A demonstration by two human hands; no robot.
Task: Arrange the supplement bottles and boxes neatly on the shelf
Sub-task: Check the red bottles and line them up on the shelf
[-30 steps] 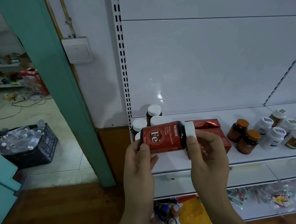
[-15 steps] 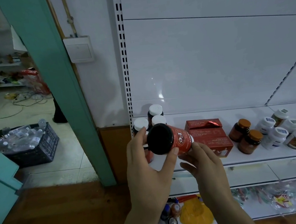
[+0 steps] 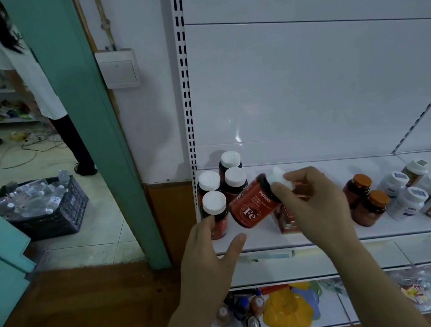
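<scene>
Just below the centre of the frame we see the red-labelled "Fe" bottle [image 3: 253, 207], a smooth dark cylinder tilted with its white cap [image 3: 282, 178] up-right. Our right hand [image 3: 315, 205] pinches that blurred cap with curled fingers. Half a second ago both hands held the bottle with its base toward us; now our left hand [image 3: 210, 254] has let go and hangs below it, fingers relaxed and spread, holding nothing. To the left four matching white-capped bottles [image 3: 215, 210] stand clustered on the white metal shelf [image 3: 328, 239]. The red box [image 3: 285, 220] is mostly hidden behind our right hand. Right of centre stand two amber bottles [image 3: 364, 201] with orange lids, then white bottles [image 3: 411, 200] cut off by the right edge.
</scene>
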